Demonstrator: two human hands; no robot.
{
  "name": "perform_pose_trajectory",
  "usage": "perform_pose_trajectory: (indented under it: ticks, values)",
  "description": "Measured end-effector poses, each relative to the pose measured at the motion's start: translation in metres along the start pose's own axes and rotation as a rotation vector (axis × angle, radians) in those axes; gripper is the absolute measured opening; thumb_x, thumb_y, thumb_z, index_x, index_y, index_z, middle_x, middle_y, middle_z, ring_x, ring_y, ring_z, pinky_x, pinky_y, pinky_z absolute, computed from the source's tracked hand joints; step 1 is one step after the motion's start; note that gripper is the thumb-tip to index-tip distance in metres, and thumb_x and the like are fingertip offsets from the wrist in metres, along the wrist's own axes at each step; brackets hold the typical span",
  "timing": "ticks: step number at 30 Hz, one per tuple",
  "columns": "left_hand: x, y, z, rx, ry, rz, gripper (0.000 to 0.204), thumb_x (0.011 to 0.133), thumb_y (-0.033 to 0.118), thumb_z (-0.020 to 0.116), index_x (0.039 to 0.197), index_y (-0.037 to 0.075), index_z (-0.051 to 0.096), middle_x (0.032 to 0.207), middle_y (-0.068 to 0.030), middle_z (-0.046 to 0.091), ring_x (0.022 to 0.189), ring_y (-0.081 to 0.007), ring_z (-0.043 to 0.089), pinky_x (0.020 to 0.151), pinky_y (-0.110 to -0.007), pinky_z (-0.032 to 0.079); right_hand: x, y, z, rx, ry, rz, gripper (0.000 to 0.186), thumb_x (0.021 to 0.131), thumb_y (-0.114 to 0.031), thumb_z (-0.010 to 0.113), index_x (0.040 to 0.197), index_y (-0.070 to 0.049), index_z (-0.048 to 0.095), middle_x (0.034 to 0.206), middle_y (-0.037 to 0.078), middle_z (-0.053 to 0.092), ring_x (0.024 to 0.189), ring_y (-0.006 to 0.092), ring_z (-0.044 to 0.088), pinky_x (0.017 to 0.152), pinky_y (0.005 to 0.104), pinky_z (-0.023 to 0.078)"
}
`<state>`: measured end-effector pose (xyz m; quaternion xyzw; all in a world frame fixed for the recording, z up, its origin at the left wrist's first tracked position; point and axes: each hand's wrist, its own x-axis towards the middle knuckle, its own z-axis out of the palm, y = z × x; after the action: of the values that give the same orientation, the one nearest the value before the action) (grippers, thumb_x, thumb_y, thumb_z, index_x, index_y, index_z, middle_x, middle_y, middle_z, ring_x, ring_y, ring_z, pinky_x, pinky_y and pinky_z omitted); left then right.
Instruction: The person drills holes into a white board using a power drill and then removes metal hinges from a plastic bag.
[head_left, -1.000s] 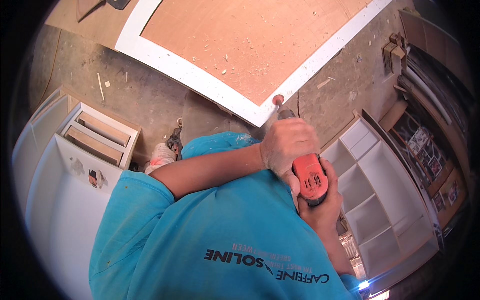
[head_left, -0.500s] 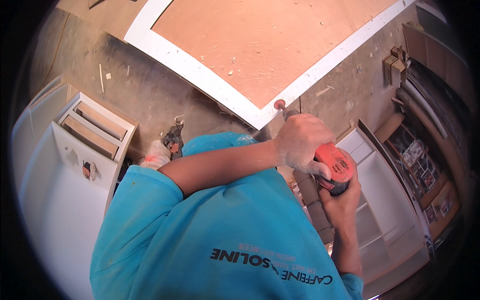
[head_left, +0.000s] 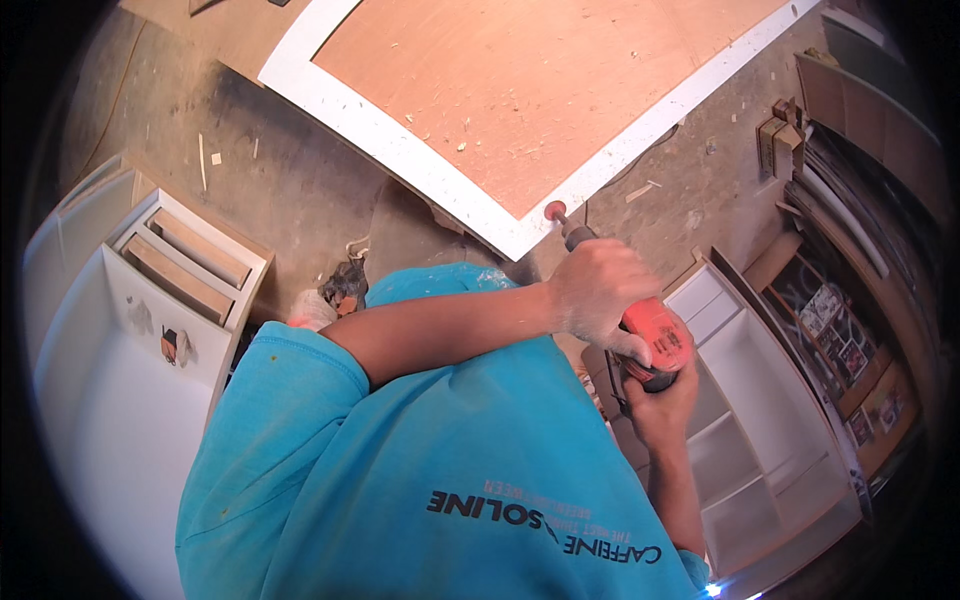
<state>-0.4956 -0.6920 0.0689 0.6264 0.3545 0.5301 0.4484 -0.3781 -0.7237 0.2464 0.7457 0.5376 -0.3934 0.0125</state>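
My left hand [head_left: 596, 290] is closed round the front of a red and black power drill [head_left: 655, 330], its forearm reaching across my blue shirt. My right hand [head_left: 655, 405] grips the drill's rear lower part, with some fingers hidden beneath it. The drill's round red bit [head_left: 556, 212] meets the white border [head_left: 515, 240] of a large panel, near its corner. The panel's tan plywood centre [head_left: 450, 110] is scattered with wood shavings.
A white carcass with wooden drawers [head_left: 140, 400] is at the left; another white shelved unit [head_left: 745, 420] at the right. Stacked boards [head_left: 860, 200] line the right side. Scraps and a cord lie on the concrete floor [head_left: 190, 130] around the panel.
The drill's rear and both my hands have shifted rightward from a second ago, changing the drill's angle. The bit remains at the border near the same corner.
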Motion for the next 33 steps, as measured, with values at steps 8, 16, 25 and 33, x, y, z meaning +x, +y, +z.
perform_pose_trajectory:
  ticks: [8, 16, 25, 33]
  values:
    - [-0.012, 0.001, -0.003, -0.026, 0.061, 0.072, 0.092, 0.072, 0.096, 0.049, 0.080, 0.006, 0.062, 0.080, -0.0096, 0.064, 0.070, -0.0320, 0.064, 0.063, -0.043, 0.050, -0.010, -0.005, 0.012, -0.005, 0.012, -0.064, 0.076, 0.074, 0.002, 0.078, 0.144, -0.006, 0.048, 0.125, 0.019, 0.069, 0.118, 0.0292, 0.069, 0.099, 0.0390, 0.054]
    - [-0.018, -0.001, -0.016, -0.100, 0.145, 0.093, 0.095, 0.075, 0.098, 0.041, 0.080, 0.005, 0.064, 0.083, -0.0100, 0.066, 0.073, -0.0327, 0.066, 0.064, -0.041, 0.052, -0.013, -0.028, 0.019, -0.102, -0.015, -0.045, 0.080, 0.075, 0.002, 0.075, 0.147, -0.012, 0.045, 0.121, 0.023, 0.070, 0.114, 0.0395, 0.069, 0.095, 0.0429, 0.056]
    - [0.003, -0.008, -0.022, -0.078, 0.206, -0.081, 0.096, 0.079, 0.096, 0.038, 0.083, 0.004, 0.065, 0.080, -0.0106, 0.066, 0.072, -0.0340, 0.067, 0.066, -0.043, 0.053, 0.027, -0.071, -0.013, -0.220, -0.122, -0.090, 0.067, 0.075, 0.001, 0.072, 0.139, -0.007, 0.053, 0.113, 0.023, 0.073, 0.112, 0.0397, 0.070, 0.093, 0.0420, 0.054]
    - [0.026, 0.001, -0.013, -0.056, 0.007, -0.217, 0.087, 0.081, 0.090, 0.048, 0.081, 0.005, 0.065, 0.071, -0.0128, 0.064, 0.073, -0.0361, 0.067, 0.067, -0.046, 0.053, 0.035, -0.036, -0.028, -0.012, -0.087, 0.152, 0.055, 0.076, 0.000, 0.074, 0.128, 0.000, 0.058, 0.109, 0.012, 0.071, 0.097, 0.0196, 0.068, 0.088, 0.0336, 0.053]
